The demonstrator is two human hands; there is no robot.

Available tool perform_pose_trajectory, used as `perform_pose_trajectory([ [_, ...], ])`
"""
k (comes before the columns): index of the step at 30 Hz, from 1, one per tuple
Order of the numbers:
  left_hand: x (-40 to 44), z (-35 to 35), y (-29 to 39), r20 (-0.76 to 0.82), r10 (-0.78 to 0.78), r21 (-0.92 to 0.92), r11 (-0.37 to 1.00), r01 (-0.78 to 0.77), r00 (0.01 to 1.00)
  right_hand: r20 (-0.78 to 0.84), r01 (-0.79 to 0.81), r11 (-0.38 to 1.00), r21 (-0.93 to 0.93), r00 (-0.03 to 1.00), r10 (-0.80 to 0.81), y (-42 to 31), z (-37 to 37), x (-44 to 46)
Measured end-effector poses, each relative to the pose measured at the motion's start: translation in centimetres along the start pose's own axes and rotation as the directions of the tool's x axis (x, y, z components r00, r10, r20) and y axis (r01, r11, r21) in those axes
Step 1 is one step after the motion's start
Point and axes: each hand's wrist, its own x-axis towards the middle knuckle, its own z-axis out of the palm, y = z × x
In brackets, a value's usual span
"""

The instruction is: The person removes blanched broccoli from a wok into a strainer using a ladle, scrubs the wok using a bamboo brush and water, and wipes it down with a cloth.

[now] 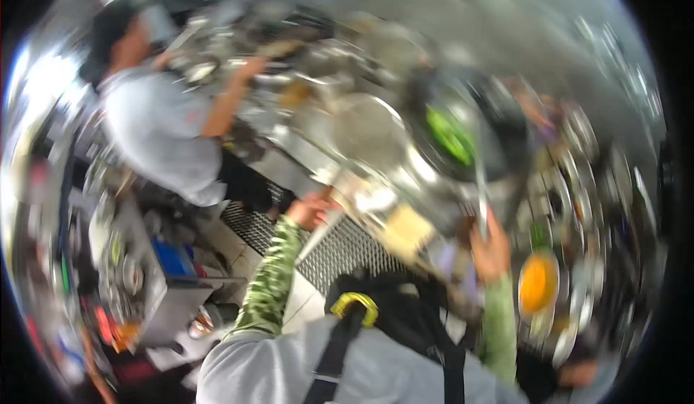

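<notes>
The whole view is blurred by motion. My right hand [491, 251] is closed around the handle of a long metal cooking utensil [481, 187], whose far end reaches into a dark wok [426, 140] and is too smeared to identify. Bright green vegetables [451, 135] lie in the wok, left of the utensil. My left hand [311, 212] is closed at the lower end of a handle that seems to lead to a large round strainer [366, 130]. This strainer is left of the wok, over the stove. Its mesh is blurred.
A co-worker [159, 129] in a light shirt stands at the stove on the left. On the right are several containers and a bowl of orange food [538, 282]. A yellowish block [408, 230] lies on the near counter edge. A metal table [181, 295] stands behind left.
</notes>
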Motion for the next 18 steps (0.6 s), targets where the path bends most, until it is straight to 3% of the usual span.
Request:
perform_pose_trajectory([
  [1, 1.0, -1.7, -1.5, 0.111, 0.011, -0.091, 0.996, -0.001, 0.994, 0.021, -0.063, 0.991, 0.119, 0.998, 0.061, -0.7, -0.2, -1.7],
  [2, -0.2, -0.3, -0.6, 0.06, 0.014, -0.029, 1.0, -0.012, 0.998, 0.024, 0.031, 0.998, 0.047, 0.999, -0.032, 0.8, -0.4, -2.9],
  [4, 1.0, -2.0, -1.9, 0.07, 0.059, -0.025, 0.998, -0.057, 0.996, 0.216, -0.188, 0.88, 0.435, 0.971, 0.101, 1.6, -1.4, -3.8],
  [7, 1.8, -2.4, -1.4, -0.021, -0.084, 0.364, 0.927, 0.086, 0.996, 0.224, -0.212, 0.903, 0.374, 0.965, 0.134, 8.5, -1.1, -0.2],
  [8, 2.4, -2.6, -1.3, -0.075, 0.113, 0.71, 0.704, -0.027, 0.991, 0.185, -0.191, 0.921, 0.34, 0.974, 0.134, 10.8, -1.1, 0.8],
  [9, 2.9, -3.0, -1.0, 0.0, 0.306, 0.935, 0.337, -0.109, 0.952, 0.136, -0.17, 0.934, 0.315, 0.982, 0.133, 10.5, -1.3, 1.2],
  [10, 2.8, -1.5, -0.4, -0.114, 0.354, 0.963, 0.267, 0.017, 0.928, 0.064, -0.184, 0.955, 0.234, 0.983, 0.173, 9.6, -1.6, 1.2],
  [11, 1.8, 1.4, 1.1, -0.149, 0.398, 0.97, 0.236, 0.056, 0.905, -0.002, -0.199, 0.881, 0.428, 0.975, 0.221, 9.4, -1.6, 1.1],
  [12, 0.8, 4.4, 2.6, -0.183, 0.439, 0.973, 0.208, 0.098, 0.88, -0.056, -0.182, 0.9, 0.395, 0.974, 0.221, 9.6, -1.6, 1.3],
  [13, 1.0, 5.7, 1.9, -0.061, 0.641, 0.991, 0.132, -0.032, 0.765, -0.11, -0.168, 0.918, 0.359, 0.969, 0.22, 9.8, -1.7, 1.5],
  [14, 3.3, 4.4, 0.4, 0.186, 0.652, 0.98, -0.075, -0.182, 0.735, -0.164, -0.157, 0.934, 0.322, 0.962, 0.218, 10.0, -1.9, 1.6],
  [15, 4.4, 5.8, -0.4, 0.303, 0.597, 0.952, -0.149, -0.268, 0.743, -0.184, -0.192, 0.908, 0.371, 0.944, 0.275, 10.8, -0.8, 2.1],
  [16, 4.2, 8.8, -0.2, 0.31, 0.439, 0.949, -0.098, -0.298, 0.843, -0.143, -0.199, 0.898, 0.392, 0.951, 0.273, 10.4, -0.4, 1.9],
  [17, 5.2, 10.5, -1.4, 0.322, 0.391, 0.943, -0.213, -0.255, 0.862, -0.102, -0.207, 0.887, 0.413, 0.957, 0.271, 10.0, 0.1, 1.6],
  [18, 2.0, 10.7, 0.1, 0.352, 0.394, 0.918, -0.324, -0.23, 0.849, -0.048, -0.254, 0.861, 0.44, 0.951, 0.305, 2.1, -0.2, -0.5],
])
